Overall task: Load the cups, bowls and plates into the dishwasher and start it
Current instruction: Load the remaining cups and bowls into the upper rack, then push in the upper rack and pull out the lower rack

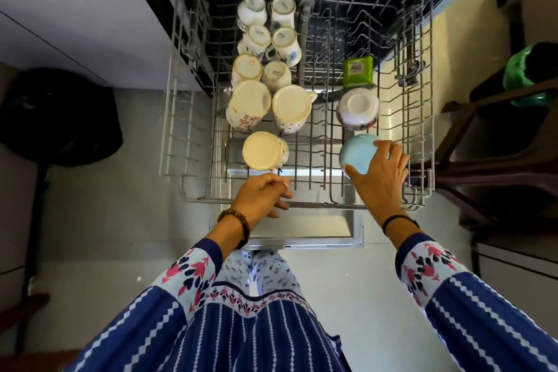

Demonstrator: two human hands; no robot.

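Nearest, find the left grip (265, 195) just over the front rail of the rack (422, 130), fingers loosely curled with nothing seen inside them; cannot tell whether touching the wire. Beside it, see the right grip (380, 175) spread over the upturned base of a blue bowl (357, 152), fingertips hooked round its edge. Held mouth-down in the front right corner of the rack, on or just above the tines; cannot tell which.

Judge the bowl as glazed ware: stiff, fairly light, slick under the fingers, likely to chip if knocked on wire. Probably best held as now, across the base with fingers on the wall. Lower gently, lean it on the tines, release only once settled.

Further in, on the left half of the rack, note a cream mug (261, 150) alone at the front, base turned toward the camera. Behind it, two larger mugs (249, 103) side by side, mouth-down. Beyond those, three pairs of smaller cups (285, 42) in a double row, all base-up.

On the right half, just behind the blue bowl, spot a white bowl (357, 109), also upturned, near but seemingly not touching. Further back, a green tub (358, 71) among the tines. No plates visible in this rack.
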